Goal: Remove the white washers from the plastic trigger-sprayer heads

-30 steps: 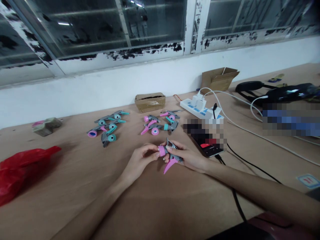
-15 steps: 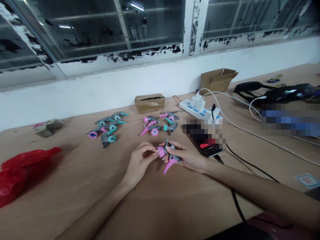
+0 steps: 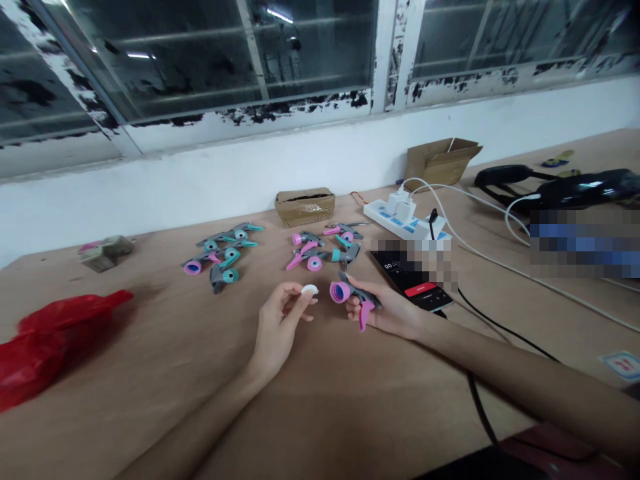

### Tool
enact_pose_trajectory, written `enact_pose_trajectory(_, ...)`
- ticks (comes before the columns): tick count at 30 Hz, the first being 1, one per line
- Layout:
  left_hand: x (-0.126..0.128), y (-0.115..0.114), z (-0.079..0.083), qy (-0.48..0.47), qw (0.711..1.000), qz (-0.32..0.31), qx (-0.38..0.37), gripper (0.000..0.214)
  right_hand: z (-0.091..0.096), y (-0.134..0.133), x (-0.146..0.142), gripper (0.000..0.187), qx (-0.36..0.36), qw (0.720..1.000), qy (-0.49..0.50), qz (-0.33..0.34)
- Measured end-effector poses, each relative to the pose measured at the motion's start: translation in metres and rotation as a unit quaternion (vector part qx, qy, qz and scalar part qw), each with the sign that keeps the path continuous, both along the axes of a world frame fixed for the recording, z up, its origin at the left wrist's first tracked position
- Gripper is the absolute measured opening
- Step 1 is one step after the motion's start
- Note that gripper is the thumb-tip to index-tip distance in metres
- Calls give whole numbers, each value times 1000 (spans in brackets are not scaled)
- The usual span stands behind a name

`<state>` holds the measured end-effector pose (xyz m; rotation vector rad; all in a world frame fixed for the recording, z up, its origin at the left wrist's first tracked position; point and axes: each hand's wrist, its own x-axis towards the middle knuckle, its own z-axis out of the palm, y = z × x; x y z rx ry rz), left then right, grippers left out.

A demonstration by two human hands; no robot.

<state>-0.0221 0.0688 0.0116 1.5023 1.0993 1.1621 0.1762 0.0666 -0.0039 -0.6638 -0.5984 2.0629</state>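
Observation:
A small white disc (image 3: pixel 309 289) is pinched between the thumb and fingers of my left hand (image 3: pixel 281 323). My right hand (image 3: pixel 387 310) grips a grey trigger spray head (image 3: pixel 361 295) with a pink trigger and a pink collar. Its collar faces left towards the disc, open, with a blue inside showing; a gap separates the two. Beyond my hands lie more spray heads in two groups: one with mostly teal parts (image 3: pixel 224 275) on the left, and one with mostly pink parts (image 3: pixel 314 263) in the middle.
A phone (image 3: pixel 417 283) lies just beyond my right hand, with a power strip (image 3: pixel 400 220) and cables behind it. Cardboard boxes (image 3: pixel 305 208) stand by the wall. A red plastic bag (image 3: pixel 65 327) and greyish blocks (image 3: pixel 105 253) are on the left of the table (image 3: pixel 200 373).
My hands have moved apart. The white disc has come away from the pink collar in my left hand, and the spray head has shifted right, its open collar now showing.

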Motion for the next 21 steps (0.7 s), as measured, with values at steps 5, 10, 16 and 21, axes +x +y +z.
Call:
enact_pose_trajectory(5,-1,5,-3,20,1000,5,-19,31,2,1,3,24,-26,998,-13,54)
enact_pose_trajectory(10,-2,6,-8,59,998,-20,-22,24,6,0,7,23,-21,997,-17,71)
enact_pose_trajectory(16,-1,1,-10,93,995,-31,-9,21,7,-2,8,24,17,992,-42,122)
enact_pose_trajectory(21,-2,1,-11,130,991,-37,-5,23,8,-3,7,22,27,993,-29,110)
